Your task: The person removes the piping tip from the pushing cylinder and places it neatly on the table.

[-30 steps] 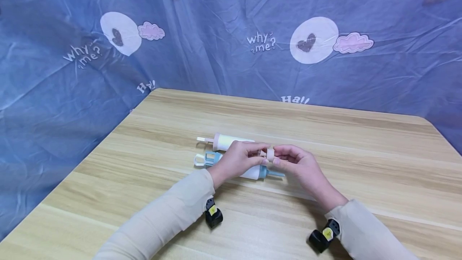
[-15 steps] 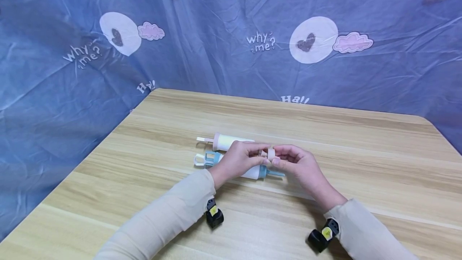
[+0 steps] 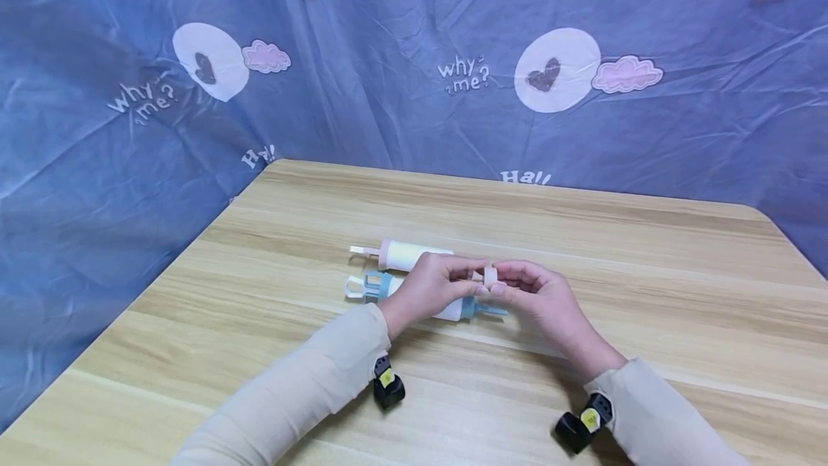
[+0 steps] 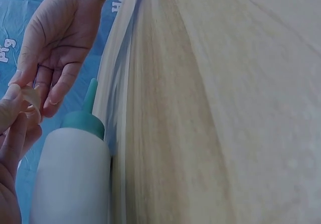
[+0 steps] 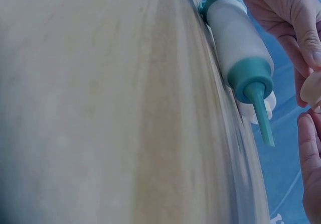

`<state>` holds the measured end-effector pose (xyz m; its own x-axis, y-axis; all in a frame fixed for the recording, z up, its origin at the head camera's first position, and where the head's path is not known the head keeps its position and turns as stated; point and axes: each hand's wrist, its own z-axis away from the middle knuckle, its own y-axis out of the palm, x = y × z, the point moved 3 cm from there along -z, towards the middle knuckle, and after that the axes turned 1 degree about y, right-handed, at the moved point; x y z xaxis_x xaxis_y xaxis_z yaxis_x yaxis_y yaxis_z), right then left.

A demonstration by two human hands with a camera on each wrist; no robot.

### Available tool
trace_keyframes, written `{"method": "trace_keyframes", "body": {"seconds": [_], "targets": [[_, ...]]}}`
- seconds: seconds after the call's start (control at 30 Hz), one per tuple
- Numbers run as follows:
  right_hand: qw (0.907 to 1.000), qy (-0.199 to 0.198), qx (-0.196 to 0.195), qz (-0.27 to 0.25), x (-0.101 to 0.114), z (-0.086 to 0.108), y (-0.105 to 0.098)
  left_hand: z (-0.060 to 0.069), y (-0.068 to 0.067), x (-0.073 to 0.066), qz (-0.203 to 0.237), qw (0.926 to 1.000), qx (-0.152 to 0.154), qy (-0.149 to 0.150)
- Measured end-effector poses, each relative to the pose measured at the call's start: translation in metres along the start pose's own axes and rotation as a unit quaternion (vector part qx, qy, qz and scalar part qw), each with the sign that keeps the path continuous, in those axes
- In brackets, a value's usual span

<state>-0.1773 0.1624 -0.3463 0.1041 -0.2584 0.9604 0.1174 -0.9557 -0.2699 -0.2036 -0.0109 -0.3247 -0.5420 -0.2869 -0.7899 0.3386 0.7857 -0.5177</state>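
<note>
A small pale pink cap [image 3: 490, 276] is held between the two hands above the table. My left hand [image 3: 430, 286] pinches its narrow left end with thumb and fingers, and my right hand [image 3: 550, 304] pinches the wider ring from the right. In the right wrist view the pale piece [image 5: 312, 89] shows at the right edge between the fingertips. Under my left hand lies a white bottle with teal ends [image 3: 448, 310], its thin nozzle pointing right. Behind it a white tube with a pink collar [image 3: 404, 255] lies partly hidden by the hand.
The wood-grain table [image 3: 582, 236] extends around the hands. Blue printed cloth [image 3: 388, 92] hangs behind it and along its left side. Black wrist devices, left [image 3: 389, 385] and right [image 3: 580, 424], sit by the pale sleeves.
Both hands still pinch the small piece, shifted very slightly to the right. The head view has turned a little, and the bottles appear slightly farther left.
</note>
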Motion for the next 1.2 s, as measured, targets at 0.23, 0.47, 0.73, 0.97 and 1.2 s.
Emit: {"method": "trace_keyframes", "body": {"seconds": [0.23,0.47,0.73,0.97,1.2], "targets": [[0.9994,0.001,-0.027,0.024,0.002,0.005,-0.009,-0.006,0.005,0.0,0.022,0.9991,0.015,-0.032],[0.9976,-0.014,-0.05,0.046,0.002,0.011,-0.026,-0.013,0.009,0.001,0.005,0.9979,0.002,-0.065],[0.9908,-0.025,-0.092,0.097,0.001,0.016,-0.05,-0.024,0.015,0.004,0.049,0.9914,-0.022,-0.119],[0.9845,-0.036,-0.106,0.134,-0.002,0.018,-0.069,-0.035,0.029,-0.003,0.028,0.9899,-0.014,-0.138],[0.9764,-0.041,-0.117,0.177,-0.007,0.016,-0.087,-0.047,0.043,-0.01,-0.018,0.9875,-0.028,-0.154]]}}
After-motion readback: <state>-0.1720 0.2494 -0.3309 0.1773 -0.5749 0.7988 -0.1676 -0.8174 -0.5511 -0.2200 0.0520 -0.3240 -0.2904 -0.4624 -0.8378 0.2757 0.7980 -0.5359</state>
